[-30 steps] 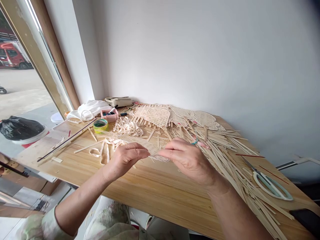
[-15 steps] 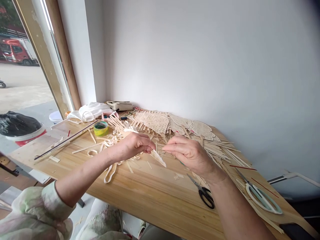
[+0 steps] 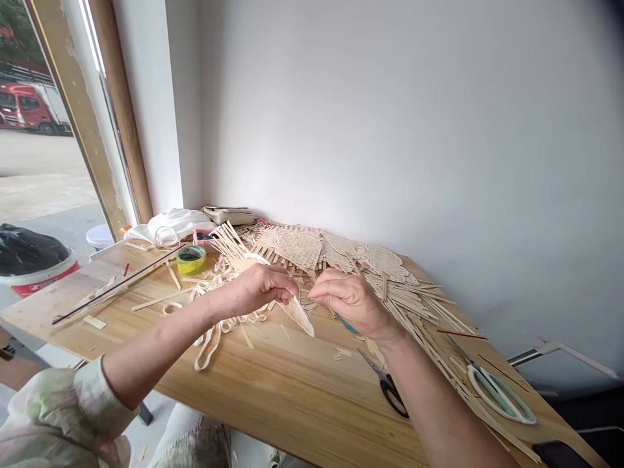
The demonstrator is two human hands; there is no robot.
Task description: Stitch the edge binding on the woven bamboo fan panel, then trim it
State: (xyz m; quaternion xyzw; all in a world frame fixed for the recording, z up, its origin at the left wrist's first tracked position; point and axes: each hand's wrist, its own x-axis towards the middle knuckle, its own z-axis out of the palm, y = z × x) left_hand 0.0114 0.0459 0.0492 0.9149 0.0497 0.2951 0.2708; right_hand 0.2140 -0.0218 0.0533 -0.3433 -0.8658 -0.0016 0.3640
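My left hand (image 3: 268, 286) is closed around a woven bamboo-strip piece (image 3: 299, 315). Its pale pointed end hangs below my fingers, and a fan of loose strips (image 3: 229, 244) spreads out behind the hand. Close by on the right, my right hand (image 3: 348, 296) has its thumb and fingertips pinched together, a small gap from the left hand. Whatever sits in that pinch is too fine to make out. White ribbon (image 3: 209, 348) lies in loops under my left wrist. Black-handled scissors (image 3: 387, 383) rest on the table beside my right forearm.
Finished woven pieces (image 3: 298, 248) and long bamboo strips (image 3: 414, 299) cover the table's back. A roll of tape (image 3: 191, 260) stands left, near a long dark stick (image 3: 117, 284). White-handled scissors (image 3: 502, 393) and a dark phone (image 3: 558, 454) lie at right. Table edge (image 3: 244, 426) faces me.
The camera view has shifted slightly, so the table contents appear a little left and lower. Both hands keep nearly the same pose, the left still holding the woven piece.
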